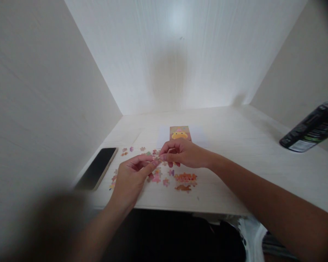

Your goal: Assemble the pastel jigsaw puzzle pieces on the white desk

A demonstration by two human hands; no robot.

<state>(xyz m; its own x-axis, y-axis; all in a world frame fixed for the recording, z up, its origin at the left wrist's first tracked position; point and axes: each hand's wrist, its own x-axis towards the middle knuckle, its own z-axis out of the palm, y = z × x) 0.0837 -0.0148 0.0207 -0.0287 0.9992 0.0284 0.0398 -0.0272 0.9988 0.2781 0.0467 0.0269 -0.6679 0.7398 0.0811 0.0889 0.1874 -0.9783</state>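
Above the scattered jigsaw pieces, my left hand (135,174) and my right hand (182,153) meet at the fingertips. Each pinches at a small jigsaw piece (156,158); whether it is one piece or two joined cannot be made out. Below my right hand lies a joined orange section (186,177) with pale lettering on it. A brown piece (183,187) sits just under that section. Loose pink pieces (156,176) lie between my hands on the table, partly covered by my left fingers. A picture card (179,133) with a yellow figure stands behind my right hand, its lower part hidden.
A dark phone (98,168) lies at the left by the wall. More loose pieces (125,150) are spread beside it. A black can (311,127) stands at the right. White walls enclose the table (226,189) on three sides, with its front edge near me.
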